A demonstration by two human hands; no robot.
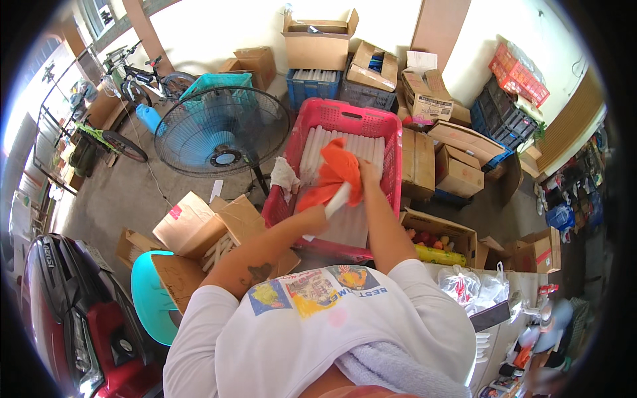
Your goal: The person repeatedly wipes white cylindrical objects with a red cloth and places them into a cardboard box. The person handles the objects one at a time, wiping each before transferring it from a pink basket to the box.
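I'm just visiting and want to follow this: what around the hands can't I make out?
All in the head view:
- Upper end of the white rod: covered by the orange cloth.
- Right hand: most fingers hidden by the cloth.
- Left hand: finger detail lost to blur.
- Floor of the pink crate: hidden under the rods.
- Red motorcycle: cut off by the lower edge.

Bright; strong glare at left; white wall [219, 30] washed out; orange cloth [340, 169] blurred; edges curve, corners black.
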